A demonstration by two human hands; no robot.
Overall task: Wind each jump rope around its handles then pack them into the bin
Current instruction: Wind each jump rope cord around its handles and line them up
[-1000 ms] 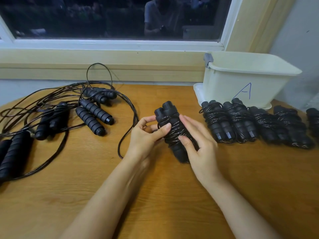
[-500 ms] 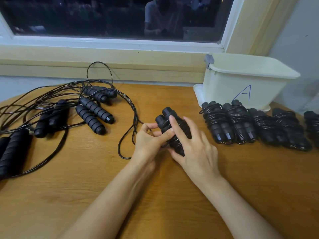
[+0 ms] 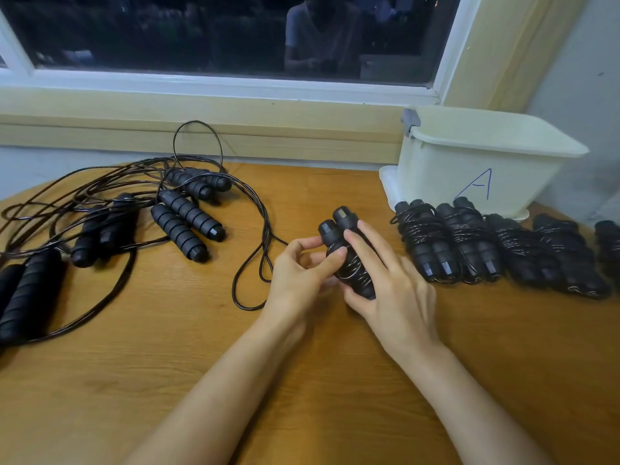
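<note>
A black jump rope (image 3: 337,226), its cord wound round its paired handles, sits between my hands at the table's centre. My right hand (image 3: 392,290) grips it from the right, fingers curled over the handles. My left hand (image 3: 298,273) pinches at the wound cord on its left side. Several wound jump ropes (image 3: 446,243) lie in a row to the right. The cream bin (image 3: 476,162), marked with a blue A, stands behind that row. Loose unwound ropes (image 3: 188,219) with tangled cords spread over the left of the table.
The wooden table (image 3: 302,380) runs to a window sill and wall at the back. A loose cord loop (image 3: 251,280) lies just left of my left hand. The bin's lid (image 3: 389,186) lies under the bin.
The wound rope has been lowered toward the table and my hands have shifted round it; my right hand now covers more of the handles.
</note>
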